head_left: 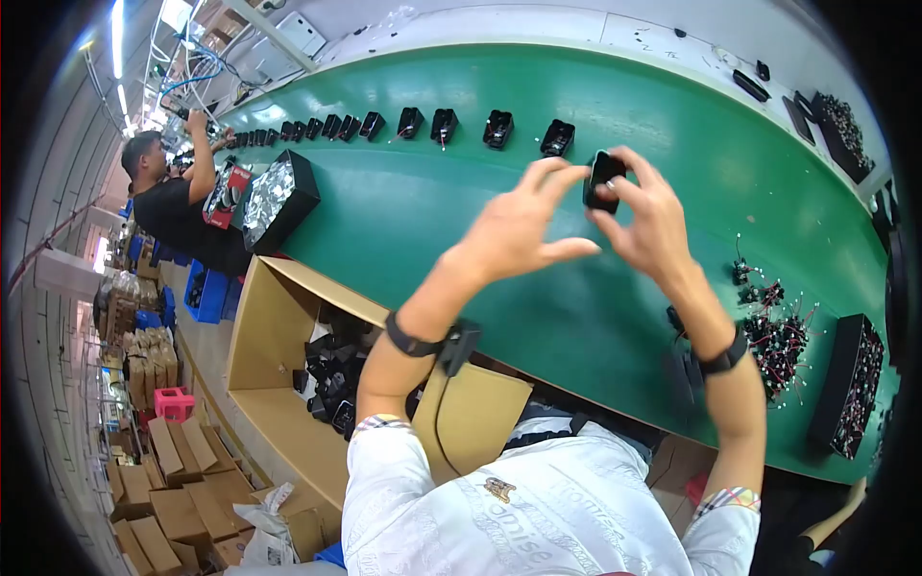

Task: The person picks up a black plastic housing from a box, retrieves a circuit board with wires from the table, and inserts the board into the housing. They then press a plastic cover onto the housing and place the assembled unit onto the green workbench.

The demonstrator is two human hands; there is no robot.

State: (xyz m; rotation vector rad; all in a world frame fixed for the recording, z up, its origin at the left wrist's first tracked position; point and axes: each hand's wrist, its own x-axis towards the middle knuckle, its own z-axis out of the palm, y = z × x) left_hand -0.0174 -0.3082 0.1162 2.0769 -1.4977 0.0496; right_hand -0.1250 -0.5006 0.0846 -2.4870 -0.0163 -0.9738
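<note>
A green workbench [403, 230] spans the scene, an open cardboard box [254, 331] at its near left edge, presumably within easy reach. Black plastic housings [410, 120] stand in a spaced row, probably to keep each accessible. The left hand [514, 226] is open (contact unclear) beside the held housing [600, 178], which the right hand [651, 216] grips at the row's right end.

Left forearm [388, 379]: one, angled up and rightward. Left hand [504, 228]: one, back showing, fingers extended toward its counterpart; left thumb [574, 252] stretched out, well apart from the fingers. Right forearm [738, 408]: one, angled up and leftward, converging with the other. Right hand [651, 216]: one, fingers bent in a grip, right thumb [607, 230] lowermost. Hands: near each other, ahead of the torso.
</note>
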